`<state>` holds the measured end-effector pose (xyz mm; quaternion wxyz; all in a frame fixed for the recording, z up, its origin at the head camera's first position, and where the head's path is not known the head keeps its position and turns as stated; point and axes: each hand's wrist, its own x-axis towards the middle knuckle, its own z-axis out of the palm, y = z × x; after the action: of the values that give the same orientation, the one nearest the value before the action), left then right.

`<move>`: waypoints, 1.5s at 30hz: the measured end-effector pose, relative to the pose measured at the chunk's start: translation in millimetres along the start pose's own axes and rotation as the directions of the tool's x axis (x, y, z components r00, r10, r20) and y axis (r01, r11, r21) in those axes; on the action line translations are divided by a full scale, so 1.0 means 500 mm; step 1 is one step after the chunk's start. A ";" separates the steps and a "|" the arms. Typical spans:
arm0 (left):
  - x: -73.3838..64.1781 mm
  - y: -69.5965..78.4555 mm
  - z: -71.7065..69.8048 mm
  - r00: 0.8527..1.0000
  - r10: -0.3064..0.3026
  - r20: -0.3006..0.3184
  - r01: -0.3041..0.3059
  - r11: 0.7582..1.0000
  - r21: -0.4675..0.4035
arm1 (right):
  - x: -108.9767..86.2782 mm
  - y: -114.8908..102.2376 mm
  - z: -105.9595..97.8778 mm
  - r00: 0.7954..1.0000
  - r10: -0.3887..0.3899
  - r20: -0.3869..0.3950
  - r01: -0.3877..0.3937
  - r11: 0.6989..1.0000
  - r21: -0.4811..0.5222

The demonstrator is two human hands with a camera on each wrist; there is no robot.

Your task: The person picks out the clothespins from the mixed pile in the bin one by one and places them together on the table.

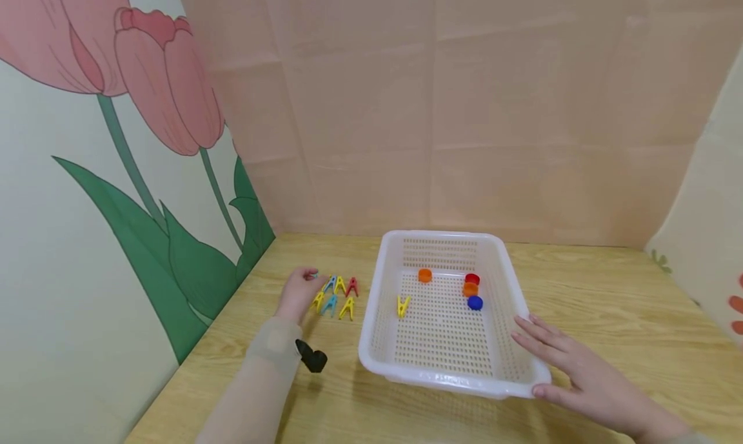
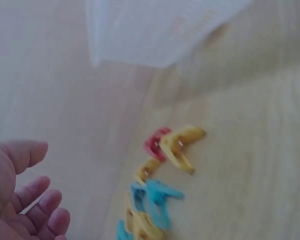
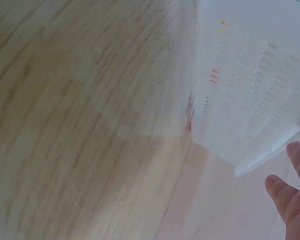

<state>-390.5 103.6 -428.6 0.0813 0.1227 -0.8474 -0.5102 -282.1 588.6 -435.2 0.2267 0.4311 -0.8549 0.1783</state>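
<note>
On the table left of the white basket [image 1: 455, 381] lie several clothespins: red [image 1: 351, 286], yellow [image 1: 346, 308] and blue [image 1: 329, 305]. My left hand [image 1: 297, 293] hovers at their far left side, fingertips over a pale blue clothespin [image 1: 315, 275] that it partly hides. In the left wrist view, thumb and fingers stand apart with nothing visible between them. My right hand [image 1: 586, 373] touches the basket's right rim near the front corner, fingers extended. Inside the basket are a yellow clothespin [image 1: 402, 306] and orange [image 1: 425, 275], red [image 1: 473, 279] and blue [image 1: 475, 302] caps.
A second orange cap [image 1: 470, 290] sits between the red and blue ones. Behind the wooden table [image 1: 580, 289] hangs a beige cloth [image 1: 429, 108]. A tulip-painted panel [image 1: 46, 250] borders the left side, and a pale panel [image 1: 705, 224] the right.
</note>
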 end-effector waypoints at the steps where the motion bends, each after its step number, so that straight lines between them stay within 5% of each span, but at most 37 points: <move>1: 0.001 0.011 0.001 1.000 0.005 0.014 -0.005 1.000 -0.005 | 0.000 0.000 -0.001 1.000 -0.002 -0.001 0.002 1.000 -0.001; 10: 0.010 0.107 0.020 0.991 0.097 0.094 -0.100 0.995 0.023 | 0.001 -0.001 -0.003 1.000 0.018 0.018 -0.017 1.000 -0.014; 18: 0.005 0.202 0.057 0.956 0.244 0.165 -0.249 0.968 0.010 | -0.002 0.000 -0.003 0.997 0.054 0.054 -0.053 0.998 -0.026; 29: -0.014 0.310 0.126 0.922 0.285 0.263 -0.301 0.953 0.023 | -0.003 0.000 -0.002 0.997 0.062 0.055 -0.061 0.998 -0.021; 39: -0.028 0.336 0.193 0.895 0.284 0.343 -0.341 0.933 0.115 | 0.000 0.000 -0.003 0.998 0.047 0.039 -0.046 0.999 -0.014; 41: -0.030 0.333 0.207 0.883 0.285 0.372 -0.368 0.913 0.174 | 0.000 0.000 -0.002 0.998 0.042 0.040 -0.042 0.999 -0.015; 45: -0.032 0.324 0.234 0.865 0.249 0.435 -0.420 0.834 0.357 | -0.002 0.000 -0.003 0.996 0.061 0.067 -0.060 0.998 -0.027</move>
<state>-426.1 279.6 -340.1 -0.0204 -0.1138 -0.9481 -0.2963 -281.1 589.8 -434.7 0.1974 0.4080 -0.8769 0.1599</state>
